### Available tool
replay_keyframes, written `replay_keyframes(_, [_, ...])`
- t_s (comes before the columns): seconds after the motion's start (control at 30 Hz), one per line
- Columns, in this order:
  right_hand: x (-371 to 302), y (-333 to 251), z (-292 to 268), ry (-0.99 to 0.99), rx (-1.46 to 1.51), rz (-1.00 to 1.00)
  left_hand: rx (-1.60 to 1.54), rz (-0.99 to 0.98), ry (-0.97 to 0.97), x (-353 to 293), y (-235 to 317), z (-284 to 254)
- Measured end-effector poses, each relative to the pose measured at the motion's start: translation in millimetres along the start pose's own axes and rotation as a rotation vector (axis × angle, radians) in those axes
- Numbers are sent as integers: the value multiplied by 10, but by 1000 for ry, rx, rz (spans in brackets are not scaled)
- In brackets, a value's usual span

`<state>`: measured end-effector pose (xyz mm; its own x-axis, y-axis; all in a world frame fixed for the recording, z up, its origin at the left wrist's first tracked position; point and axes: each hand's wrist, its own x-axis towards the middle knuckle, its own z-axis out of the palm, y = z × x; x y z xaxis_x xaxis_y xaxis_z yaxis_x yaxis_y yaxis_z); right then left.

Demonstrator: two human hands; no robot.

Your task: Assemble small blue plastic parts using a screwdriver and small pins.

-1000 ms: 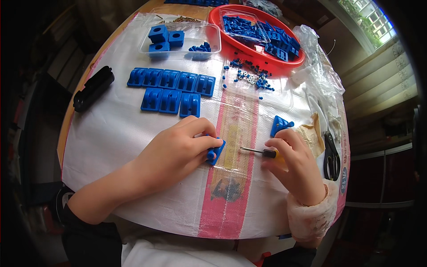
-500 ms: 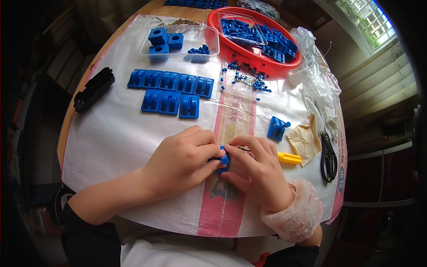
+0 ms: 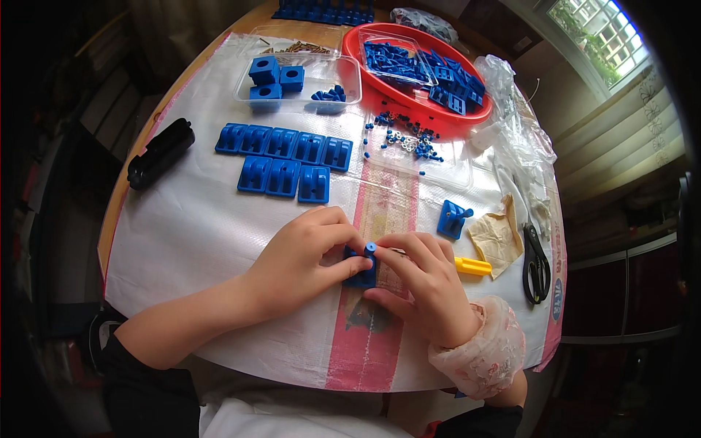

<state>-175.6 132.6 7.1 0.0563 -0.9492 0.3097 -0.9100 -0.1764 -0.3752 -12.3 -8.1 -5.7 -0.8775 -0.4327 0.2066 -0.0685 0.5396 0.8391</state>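
Near the table's front edge, a small blue plastic block (image 3: 363, 279) with a round-tipped lever (image 3: 370, 249) lies on the white sheet between my hands. My left hand (image 3: 310, 252) is closed, its thumb and index finger pinching the lever. The curled fingers of my right hand (image 3: 427, 285) surround a yellow-handled screwdriver (image 3: 473, 266); a bit of its dark shaft shows between them. My right index fingertip touches the lever's tip, and the thumb rests beside the block. A similar blue block with a lever (image 3: 453, 218) sits farther right. My fingers hide part of the held block.
Two rows of blue blocks (image 3: 281, 144) lie ahead left, below a clear tray (image 3: 241, 95) of blue parts. Tiny parts (image 3: 412, 139) are scattered before a red basin (image 3: 478, 117). Black scissors (image 3: 537, 270), brown paper (image 3: 499, 237) and plastic bags (image 3: 526, 146) are right; a black case (image 3: 161, 155) is left.
The lever on the held block now points farther from me, and more of the block's face shows below my left thumb. My hands otherwise keep nearly the same place; the view has shifted slightly.
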Motion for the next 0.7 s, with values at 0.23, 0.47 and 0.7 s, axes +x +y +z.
replay_keyframes(0.23, [37,7,22,134,99,-97,118,135,-13,-33,-10,45])
replay_keyframes(0.47, [18,26,18,182,133,-193,119,118,-84,-14,50,42])
replay_keyframes(0.7, [-36,127,-138,425,156,-59,94,118,-72,-32,37,39])
